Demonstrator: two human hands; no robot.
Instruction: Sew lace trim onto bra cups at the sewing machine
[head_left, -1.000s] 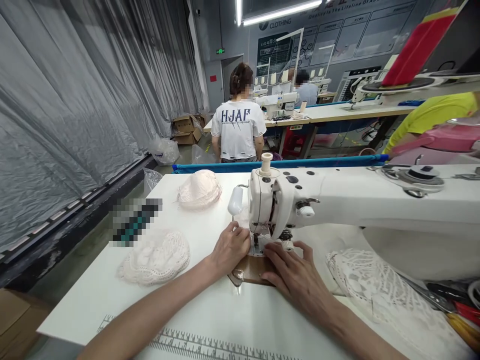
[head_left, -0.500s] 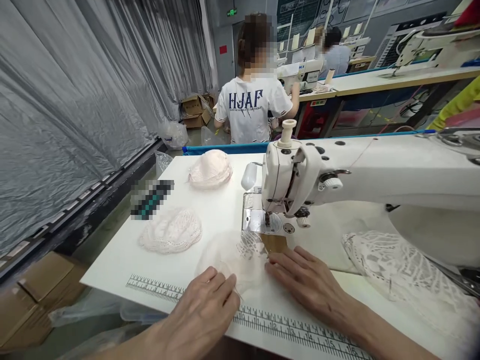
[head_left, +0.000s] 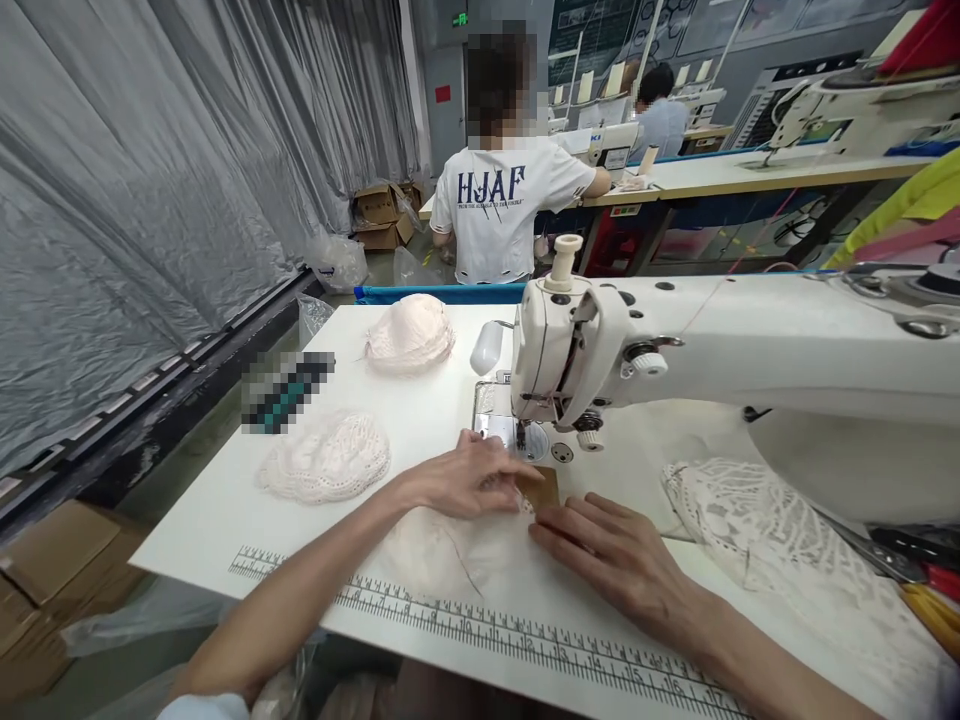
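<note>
A sheer pale lace fabric piece (head_left: 431, 550) lies in front of the sewing machine (head_left: 577, 350), with a loose thread across it. My left hand (head_left: 480, 480) is over the lace's far edge, just before the presser foot (head_left: 521, 435), its index finger stretched toward a brown guide plate (head_left: 541, 487). Its lower fingers are partly hidden. My right hand (head_left: 607, 550) rests on the table at the near side of that plate, fingers bent together on the lace's right edge.
Left on the white table (head_left: 217, 510) lie a lace cup (head_left: 326, 458) and a pink moulded cup (head_left: 411, 333). More white lace (head_left: 757, 520) and scissors (head_left: 862, 550) lie at the right. A printed ruler (head_left: 525, 640) runs along the front edge. A person (head_left: 491, 210) sits ahead.
My left hand has moved from the lace's near edge up and forward to the presser foot area. My right hand stays by the brown plate. The view has shifted slightly.
</note>
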